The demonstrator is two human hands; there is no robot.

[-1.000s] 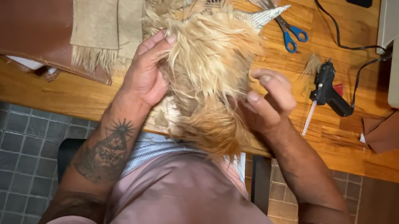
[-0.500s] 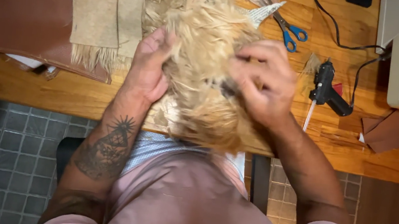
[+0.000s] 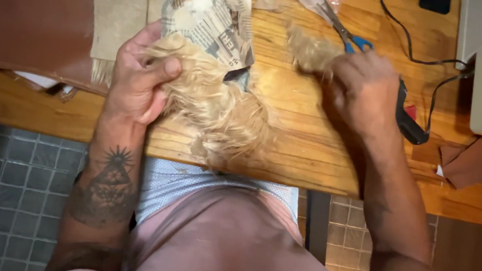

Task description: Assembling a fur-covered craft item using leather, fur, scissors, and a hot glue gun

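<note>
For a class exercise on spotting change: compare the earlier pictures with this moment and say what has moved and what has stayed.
The right hand has left the blond fur piece and moved right, toward the blue-handled scissors, holding a small tuft of fur. The newspaper-covered form under the fur is now exposed. The left hand still grips the fur; the glue gun remains in place.

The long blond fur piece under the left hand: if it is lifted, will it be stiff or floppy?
Probably floppy: the long blond fur piece drapes over the wooden table's edge, and the left hand bunches it easily. It looks light. Loose strands may shed; the right hand holds a separate tuft.
</note>
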